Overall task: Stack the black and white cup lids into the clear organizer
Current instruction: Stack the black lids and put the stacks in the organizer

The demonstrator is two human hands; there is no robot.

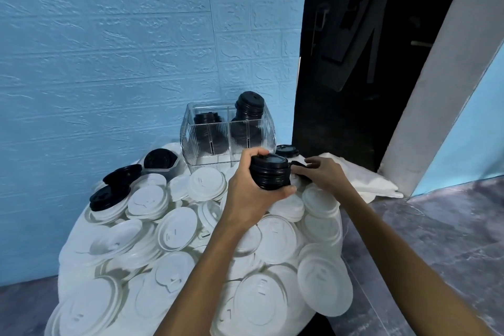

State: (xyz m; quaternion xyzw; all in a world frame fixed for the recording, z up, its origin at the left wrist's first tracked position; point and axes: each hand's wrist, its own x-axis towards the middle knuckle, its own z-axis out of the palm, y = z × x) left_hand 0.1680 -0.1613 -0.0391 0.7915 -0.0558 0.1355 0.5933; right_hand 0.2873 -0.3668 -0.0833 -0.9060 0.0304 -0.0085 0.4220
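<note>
My left hand (pixel 245 191) grips a stack of black lids (pixel 270 172) just in front of the clear organizer (pixel 188 133). My right hand (pixel 319 172) pinches a single black lid (pixel 298 165) beside that stack. The organizer stands against the blue wall, with a low black stack (pixel 206 118) in its left compartment and a taller leaning black stack (pixel 249 105) in its right one. A big heap of white lids (pixel 177 229) covers the table below my arms. Loose black lids (pixel 109 198) lie at the heap's left edge, and one more black lid (pixel 286 150) sits right of the organizer.
A small clear tub (pixel 161 162) holding black lids sits left of the organizer. White cloth or bags (pixel 368 180) lie at the right by a grey pillar (pixel 436 84). A dark doorway opens behind. Grey marble floor (pixel 436 226) surrounds the table.
</note>
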